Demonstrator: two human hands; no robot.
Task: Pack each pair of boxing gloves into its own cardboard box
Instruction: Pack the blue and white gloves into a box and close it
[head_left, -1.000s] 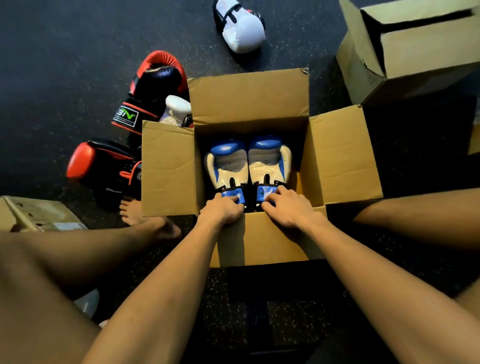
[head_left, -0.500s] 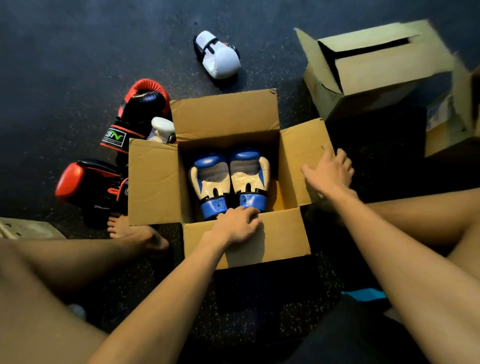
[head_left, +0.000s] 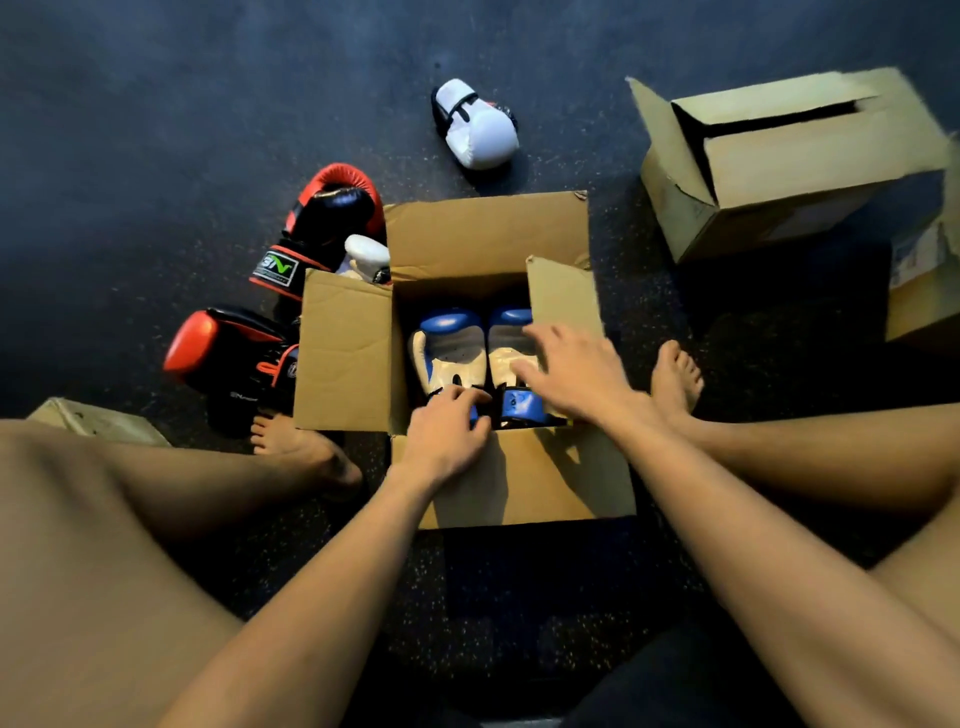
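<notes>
Blue gloves lie side by side in the open box, cuffs nearest me. My left hand curls its fingers round one cuff. My right hand is spread flat over the other glove, beside the raised flap. Padding looks soft, springy and light, so I judge the stiffer cuffs the best hold. Cardboard likely creases easily.

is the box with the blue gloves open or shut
Open. On the box the far, left and near flaps lie spread outward, the right flap stands raised partway, and the blue gloves show inside.
</notes>
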